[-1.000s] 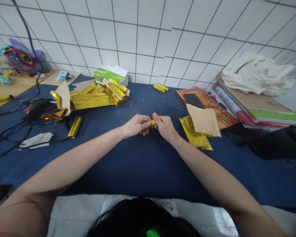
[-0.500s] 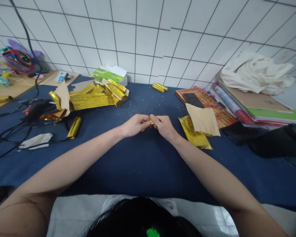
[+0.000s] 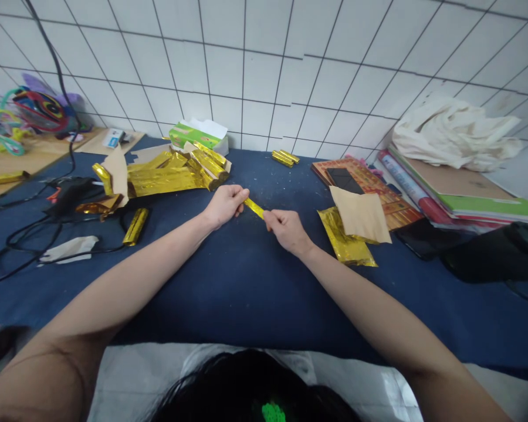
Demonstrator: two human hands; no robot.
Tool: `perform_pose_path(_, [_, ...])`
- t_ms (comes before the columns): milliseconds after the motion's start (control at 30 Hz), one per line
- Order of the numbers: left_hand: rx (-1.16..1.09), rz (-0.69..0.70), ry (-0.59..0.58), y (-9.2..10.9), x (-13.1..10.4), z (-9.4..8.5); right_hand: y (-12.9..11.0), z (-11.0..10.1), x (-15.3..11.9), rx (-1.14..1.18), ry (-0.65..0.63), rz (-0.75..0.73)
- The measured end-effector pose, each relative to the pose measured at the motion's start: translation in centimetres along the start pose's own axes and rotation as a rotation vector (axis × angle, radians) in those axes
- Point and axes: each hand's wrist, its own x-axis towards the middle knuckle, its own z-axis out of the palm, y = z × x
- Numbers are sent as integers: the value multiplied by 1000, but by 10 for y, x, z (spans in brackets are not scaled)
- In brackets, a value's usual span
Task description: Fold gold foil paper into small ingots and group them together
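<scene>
Between my two hands a narrow strip of gold foil (image 3: 254, 208) stretches slantwise over the dark blue tablecloth (image 3: 246, 287). My left hand (image 3: 225, 205) pinches its upper left end, and my right hand (image 3: 287, 230) pinches the lower right end. Both ends are hidden by the fingers. Right of my right hand lie a crumpled gold foil piece (image 3: 345, 243) and a tan paper sheet (image 3: 361, 215). Left of my left forearm is a gold foil roll (image 3: 136, 227). Beyond my left hand spreads a heap of gold foil (image 3: 165, 176).
A black glue gun (image 3: 70, 193) with looping cable lies at the left. Small gold rolls (image 3: 285, 157) and a green tissue box (image 3: 193, 136) stand near the tiled wall. At the right are an orange patterned board (image 3: 393, 205), stacked folders (image 3: 488, 199) and white cloth (image 3: 457, 132).
My hands have moved apart, the left one up and leftward, the right slightly down. More of the gold foil strip now shows between them.
</scene>
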Motion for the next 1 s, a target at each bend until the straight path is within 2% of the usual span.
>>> perform_pose_path(100, [-29,-11,62,-1,0,2,-2,5,-3,-85,-117,-41])
perform_pose_path(267, [-3,8,70,1,0,2,-4,4,-3,-91,-190,9])
perform_pose_path(433, [235,132,-50,4,-10,13,-2,2,2,45,-215,84])
perform_pose_path(533, [301,139,-106,7,-15,21,-3,1,4,73,-260,129])
perform_pose_path(600, [327,143,-94,9,-15,20,-4,0,4,103,-274,156])
perform_pose_path(733, [318,148,-4,10,-9,9,-6,-3,3,99,-317,155])
perform_pose_path(867, [213,97,1,7,-4,2,-5,-1,0,-23,-285,69])
perform_pose_path(1000, [115,-17,-31,8,-3,0,-2,5,-4,-448,-161,-115])
